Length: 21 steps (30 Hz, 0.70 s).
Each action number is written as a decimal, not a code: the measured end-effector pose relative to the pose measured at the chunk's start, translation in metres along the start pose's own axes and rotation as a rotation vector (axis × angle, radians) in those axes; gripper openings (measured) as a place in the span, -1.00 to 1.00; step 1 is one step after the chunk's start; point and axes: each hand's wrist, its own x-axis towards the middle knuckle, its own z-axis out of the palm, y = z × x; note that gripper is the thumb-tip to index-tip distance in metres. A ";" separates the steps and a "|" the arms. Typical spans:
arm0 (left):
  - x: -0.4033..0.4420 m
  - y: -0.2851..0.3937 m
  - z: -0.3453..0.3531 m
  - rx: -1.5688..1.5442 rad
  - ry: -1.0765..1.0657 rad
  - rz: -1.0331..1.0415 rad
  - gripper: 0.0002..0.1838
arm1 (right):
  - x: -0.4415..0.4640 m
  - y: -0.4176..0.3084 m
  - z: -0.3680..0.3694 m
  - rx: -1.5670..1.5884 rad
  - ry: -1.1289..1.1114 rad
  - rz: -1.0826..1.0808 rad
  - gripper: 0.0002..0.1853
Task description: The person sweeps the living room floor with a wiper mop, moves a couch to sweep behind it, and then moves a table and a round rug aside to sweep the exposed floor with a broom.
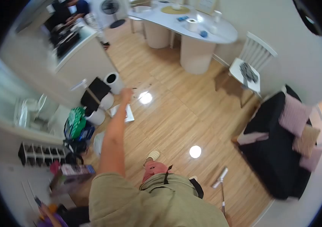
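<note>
My left arm reaches forward over the floor, and my left hand (126,94) is small and blurred at its end. I cannot make out its fingers or whether they hold anything. Close beside it stands a white bin (114,84) with a dark round opening. A white sheet or flat box (129,113) lies on the floor just under my wrist. Small dark bits (148,84) are scattered past the hand. My right hand is out of view. On my right, a floor brush (220,178) with a long handle rests on the floor, its handle running toward my body.
A white table (225,34) and a white chair (250,73) stand ahead. A black sofa (271,151) with cushions is at right. Bags (77,123), a shoe rack (43,154) and a box (72,176) line the left. One person (82,9) stands far left, another (51,217) lower left.
</note>
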 end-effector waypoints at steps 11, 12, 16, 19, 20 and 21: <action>0.066 -0.120 -0.069 0.411 -0.237 -0.039 -0.33 | 0.251 -0.097 0.191 -0.478 0.308 -0.151 -0.94; 0.066 -0.126 -0.069 0.421 -0.233 0.023 -0.35 | 0.278 -0.105 0.230 -0.105 0.424 -0.190 -0.88; 0.056 -0.126 -0.066 0.431 -0.237 0.172 -0.39 | 0.232 -0.268 0.359 0.176 -0.296 -0.561 -0.84; 0.055 -0.113 -0.056 0.351 -0.317 0.111 -0.44 | 0.226 -0.367 0.435 0.436 -0.657 -0.354 -0.93; 0.056 -0.112 -0.049 0.330 -0.310 0.141 -0.46 | 0.237 -0.395 0.448 0.745 -0.794 -0.198 -0.91; 0.057 -0.111 -0.044 0.312 -0.303 0.170 -0.48 | 0.255 -0.419 0.460 1.137 -0.953 -0.013 -0.87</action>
